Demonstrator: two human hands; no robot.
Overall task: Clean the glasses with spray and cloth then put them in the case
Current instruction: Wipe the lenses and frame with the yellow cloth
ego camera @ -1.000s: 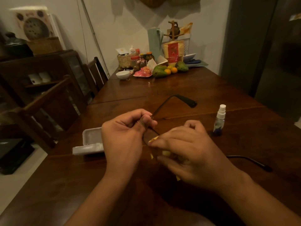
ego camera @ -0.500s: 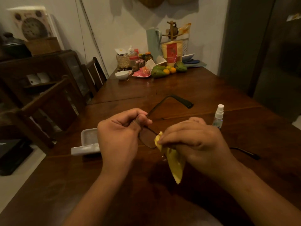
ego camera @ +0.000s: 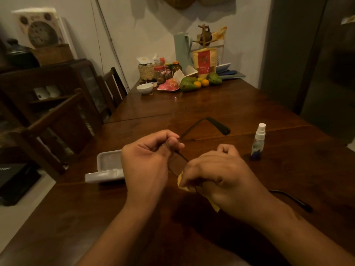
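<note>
Glasses with a thin dark frame (ego camera: pixel 176 163) are held just above the middle of the dark polished wooden worktop (ego camera: pixel 211 104), between both hands. The left hand (ego camera: pixel 148 160) pinches the frame's left corner between thumb and curled fingers. The right hand (ego camera: pixel 221 175) is curled round a soft yellow cloth (ego camera: pixel 181 181) and holds it against the right side of the frame, which it hides. Two temple arms spread outward: one angles away toward the far end, the other trails out past the right wrist.

One open white hard case (ego camera: pixel 108 169) lies just left of the left hand, close to the worktop's left edge, with a dark wooden chair (ego camera: pixel 48 121) beyond that edge. One small clear plastic spray bottle with a white nozzle (ego camera: pixel 258 143) stands upright to the right of the hands, apart from them. A broad stretch of smooth wood, crossed by one seam, runs from the hands to the far end. There a round white bowl (ego camera: pixel 145 88) sits beside jars, a woven basket and fruit against the wall.
</note>
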